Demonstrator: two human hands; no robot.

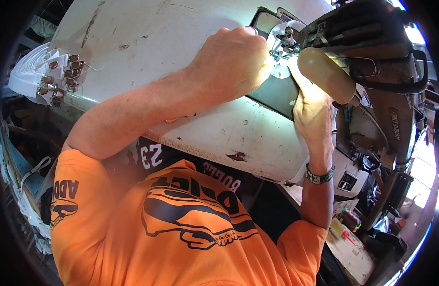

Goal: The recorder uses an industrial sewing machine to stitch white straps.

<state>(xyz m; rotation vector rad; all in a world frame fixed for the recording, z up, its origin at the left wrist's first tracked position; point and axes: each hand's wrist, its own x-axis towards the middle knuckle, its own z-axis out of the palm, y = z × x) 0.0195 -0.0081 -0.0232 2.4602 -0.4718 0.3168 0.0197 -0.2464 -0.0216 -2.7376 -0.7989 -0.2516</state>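
1. The presser foot (288, 43), a dark metal assembly, sits between the two hands over a brightly lit round plate (280, 72).
2. The left hand (239, 61) is just left of the presser foot, curled into a fist with its knuckles up. Its fingertips are hidden, so whether it grips anything cannot be made out.
3. The right hand (314, 108) is on the near right of the presser foot, its fingers reaching toward it. Their ends are partly covered, so whether they pinch anything cannot be made out either.
4. A yellowish oblong cover (326, 75) hangs to the right of the presser foot, above the right hand's fingers.
5. The dark sewing machine (393, 102) extends to the right of the presser foot.
6. The stained white tabletop (210, 136) spreads left and nearward of the presser foot.
7. Well left of the presser foot, bundled white straps (25, 78) with brownish metal fittings (73, 71) lie at the table's edge.
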